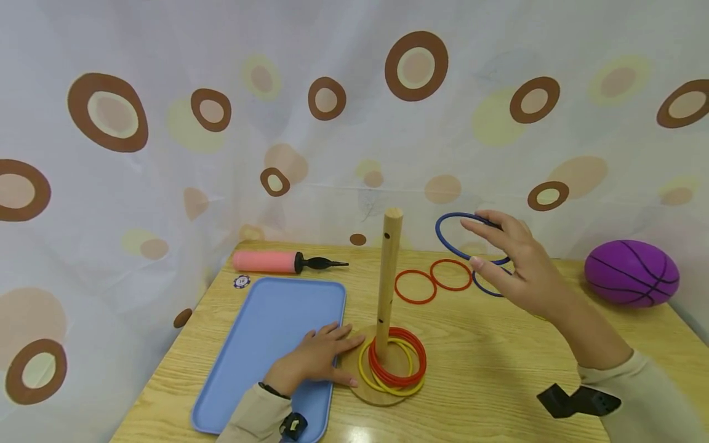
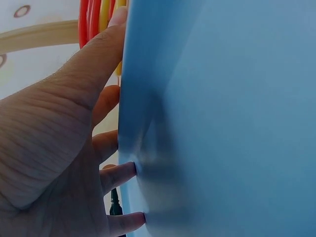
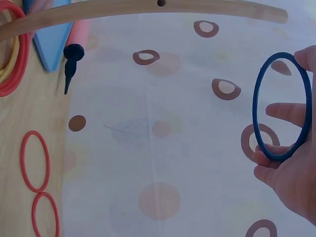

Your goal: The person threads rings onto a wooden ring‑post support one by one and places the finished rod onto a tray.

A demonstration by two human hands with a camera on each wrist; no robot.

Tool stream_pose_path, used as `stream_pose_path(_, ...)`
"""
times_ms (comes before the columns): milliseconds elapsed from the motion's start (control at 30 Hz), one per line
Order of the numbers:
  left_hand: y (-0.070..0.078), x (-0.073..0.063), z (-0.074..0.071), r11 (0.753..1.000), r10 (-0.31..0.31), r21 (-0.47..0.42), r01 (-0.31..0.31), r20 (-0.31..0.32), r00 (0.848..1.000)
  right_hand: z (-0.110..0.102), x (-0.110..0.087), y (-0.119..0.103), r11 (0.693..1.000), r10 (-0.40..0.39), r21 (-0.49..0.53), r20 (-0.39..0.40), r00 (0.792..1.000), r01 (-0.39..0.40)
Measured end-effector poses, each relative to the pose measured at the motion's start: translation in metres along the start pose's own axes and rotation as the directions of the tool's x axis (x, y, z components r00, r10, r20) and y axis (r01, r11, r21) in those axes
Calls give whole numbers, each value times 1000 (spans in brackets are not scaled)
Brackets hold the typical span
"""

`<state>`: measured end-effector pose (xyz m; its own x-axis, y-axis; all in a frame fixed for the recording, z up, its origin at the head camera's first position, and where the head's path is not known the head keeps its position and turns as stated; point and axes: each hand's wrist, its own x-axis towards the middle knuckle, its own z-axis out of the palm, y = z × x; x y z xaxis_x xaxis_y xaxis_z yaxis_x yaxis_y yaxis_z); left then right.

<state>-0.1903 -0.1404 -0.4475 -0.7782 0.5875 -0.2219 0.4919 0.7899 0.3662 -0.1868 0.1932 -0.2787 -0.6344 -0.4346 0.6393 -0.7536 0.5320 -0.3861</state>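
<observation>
My right hand (image 1: 526, 271) pinches a blue ring (image 1: 441, 240) between thumb and fingers, up in the air to the right of a wooden post (image 1: 389, 277). The right wrist view also shows this blue ring (image 3: 256, 101) held at one side. The post stands upright on a round wooden base (image 1: 376, 397). Several red rings (image 1: 423, 360) and yellow rings (image 1: 362, 372) lie stacked around its foot. My left hand (image 1: 316, 358) rests with spread fingers across the base's left edge and the rim of the blue tray (image 1: 277, 320).
Behind the post, two red rings (image 1: 415, 302) lie on the wooden table, with another blue ring (image 1: 487, 291) partly hidden by my right hand. A purple ball (image 1: 631, 274) sits at far right. A pink hand pump (image 1: 266, 261) and a chip (image 1: 241, 281) lie back left.
</observation>
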Motion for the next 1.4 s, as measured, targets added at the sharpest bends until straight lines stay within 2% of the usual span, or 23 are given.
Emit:
stream_pose_path(433,3,-1,-2,1000,10,-5,-10,-3,1000,-22,31,-34,989,-148,-17,12,989,149)
stream_pose_path(567,3,-1,-3,1000,11,-5,-11,-2,1000,-25,43,-49,987,-160,-12,30,987,160)
stream_pose_path(767,1,0,0,1000,5,12,-5,-4,1000,-15,56,-61,983,-182,15,58,982,182)
stream_pose_path(1100,2,0,-2,1000,4,16,-4,2,1000,7,57,-56,964,-265,29,44,963,264)
stream_pose_path(1200,3,0,-3,1000,-3,8,2,9,1000,12,52,-52,971,-239,29,44,970,238)
stream_pose_path(1400,3,-1,-4,1000,-7,-1,7,9,1000,25,37,-44,991,-129,42,83,988,126)
